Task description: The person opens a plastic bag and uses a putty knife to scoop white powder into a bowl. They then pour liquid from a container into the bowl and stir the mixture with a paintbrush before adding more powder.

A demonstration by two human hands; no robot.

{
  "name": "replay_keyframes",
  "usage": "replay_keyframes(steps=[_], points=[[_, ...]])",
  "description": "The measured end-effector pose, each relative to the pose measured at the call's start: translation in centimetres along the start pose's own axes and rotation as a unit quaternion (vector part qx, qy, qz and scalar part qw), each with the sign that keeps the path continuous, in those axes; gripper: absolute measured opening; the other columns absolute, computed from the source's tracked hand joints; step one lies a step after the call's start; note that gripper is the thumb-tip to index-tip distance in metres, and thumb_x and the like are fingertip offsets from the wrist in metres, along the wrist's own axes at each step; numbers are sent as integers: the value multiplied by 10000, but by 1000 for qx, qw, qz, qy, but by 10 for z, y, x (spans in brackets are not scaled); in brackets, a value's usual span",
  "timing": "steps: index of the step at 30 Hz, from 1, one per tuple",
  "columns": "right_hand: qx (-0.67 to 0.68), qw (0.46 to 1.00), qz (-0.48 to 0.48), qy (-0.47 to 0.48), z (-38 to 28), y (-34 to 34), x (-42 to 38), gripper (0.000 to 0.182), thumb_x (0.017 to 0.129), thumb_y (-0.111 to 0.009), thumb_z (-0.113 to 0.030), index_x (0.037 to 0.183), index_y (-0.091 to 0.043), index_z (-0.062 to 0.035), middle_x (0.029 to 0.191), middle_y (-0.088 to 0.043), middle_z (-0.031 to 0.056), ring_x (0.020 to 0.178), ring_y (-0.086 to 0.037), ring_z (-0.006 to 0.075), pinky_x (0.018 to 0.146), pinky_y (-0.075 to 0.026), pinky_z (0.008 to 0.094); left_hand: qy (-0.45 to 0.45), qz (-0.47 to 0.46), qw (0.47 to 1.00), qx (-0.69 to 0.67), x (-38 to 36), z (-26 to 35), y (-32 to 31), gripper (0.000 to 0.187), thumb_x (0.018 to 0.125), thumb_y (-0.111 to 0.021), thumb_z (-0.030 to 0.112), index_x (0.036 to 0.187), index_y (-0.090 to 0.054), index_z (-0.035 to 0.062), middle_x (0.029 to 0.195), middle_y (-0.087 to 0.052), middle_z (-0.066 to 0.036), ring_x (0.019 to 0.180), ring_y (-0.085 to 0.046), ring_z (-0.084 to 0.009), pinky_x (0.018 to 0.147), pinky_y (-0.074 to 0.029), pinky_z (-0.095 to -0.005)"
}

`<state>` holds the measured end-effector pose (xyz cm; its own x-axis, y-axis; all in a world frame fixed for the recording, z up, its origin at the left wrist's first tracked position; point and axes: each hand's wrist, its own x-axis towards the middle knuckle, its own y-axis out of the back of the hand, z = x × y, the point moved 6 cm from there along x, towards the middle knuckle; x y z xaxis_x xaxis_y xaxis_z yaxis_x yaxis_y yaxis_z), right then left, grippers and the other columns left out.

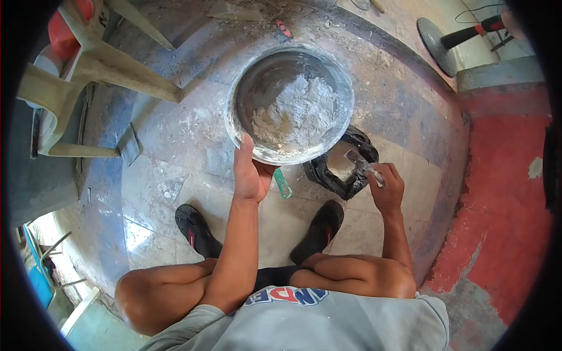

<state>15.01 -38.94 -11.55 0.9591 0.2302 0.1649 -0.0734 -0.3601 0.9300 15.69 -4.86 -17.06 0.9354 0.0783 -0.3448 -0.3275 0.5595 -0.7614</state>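
Note:
My left hand (252, 175) grips the near rim of a round metal basin (263, 76), thumb over the edge and fingers beneath. Greyish-white powder (304, 111) is heaped inside, mostly toward the right and near side. In my right hand (387, 186) is the pale-smeared handle of a putty knife (355, 157), its blade over the mouth of a black plastic bag (329, 181). The bag stands open on the floor just right of the basin and contains pale tan powder (339, 165). A green handle (283, 185) pokes out below the basin, near my left wrist.
A plastic chair (117, 70) stands upper left, with a flat grey piece (129, 144) by its leg. Beyond the basin lies a small red object (283, 28). Upper right, another person's hand (513, 22) is near a long-handled round disc (437, 47). A red-painted surface (503, 193) borders the right.

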Motion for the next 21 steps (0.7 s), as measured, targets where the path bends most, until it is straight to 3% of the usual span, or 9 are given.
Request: replay_keyframes(steps=[5,7,8,9,11,17,19,20,21], points=[[82,995,19,-62,7,3,-3,227,876,-822,-143,1089,-742,-138,1042,-724,78,896,-712,357,752,-567,432,-20,49,999,-3,5,12,9,716,1082,-549,578,1557,-480,47,1495,-615,-129,1344,-621,-320,1118,-528,-492],[39,996,77,-37,3,5,0,209,880,-806,-143,1077,-738,-150,1023,-715,70,883,-707,357,745,-565,437,-33,50,998,33,5,19,8,715,1082,-554,556,1570,-461,42,1512,-599,-142,1372,-601,-338,1137,-512,-516],[-71,996,-6,-51,9,-5,-1,178,883,-787,-158,1054,-735,-157,990,-700,63,869,-702,356,737,-564,447,-38,56,996,51,4,21,10,720,1082,-554,554,1576,-451,42,1519,-592,-145,1374,-598,-342,1136,-513,-522],[-76,996,-3,-54,12,-2,-4,178,883,-787,-158,1054,-735,-157,990,-700,63,869,-702,356,737,-564,447,-41,38,998,9,5,23,7,579,1103,-584,413,1543,-466,54,1465,-613,-141,1275,-669,-319,986,-631,-512],[-51,997,-23,-57,12,-10,-4,174,882,-782,-186,1048,-735,-168,962,-683,64,855,-700,348,733,-563,454,-46,51,996,61,4,24,8,741,1081,-544,567,1600,-412,56,1552,-556,-148,1368,-603,-347,1112,-532,-521],[37,989,-89,-115,19,-27,-11,173,955,-755,-216,1085,-737,-104,994,-741,108,890,-725,375,742,-577,455,-104,115,987,43,2,52,25,760,1059,-569,612,1610,-408,114,1543,-565,-102,1359,-597,-318,1081,-536,-505],[148,973,-42,-173,20,-18,-10,153,1018,-700,-179,1088,-724,-46,886,-721,114,800,-732,273,720,-566,381,-134,132,980,66,-1,78,22,785,1045,-566,646,1598,-422,108,1528,-575,-110,1337,-614,-316,1057,-549,-502],[257,935,-36,-241,20,-11,-9,171,1074,-626,-148,1081,-708,2,826,-705,86,734,-668,156,677,-526,311,-149,148,974,81,-2,90,25,792,1041,-564,657,1596,-426,108,1526,-576,-114,1333,-618,-316,1050,-553,-500],[281,937,-16,-208,11,3,0,185,1085,-601,-144,1062,-705,7,821,-700,70,709,-632,126,651,-506,297,-154,133,976,74,-2,99,27,792,1040,-577,644,1604,-425,110,1536,-572,-110,1352,-604,-313,1075,-536,-507]])
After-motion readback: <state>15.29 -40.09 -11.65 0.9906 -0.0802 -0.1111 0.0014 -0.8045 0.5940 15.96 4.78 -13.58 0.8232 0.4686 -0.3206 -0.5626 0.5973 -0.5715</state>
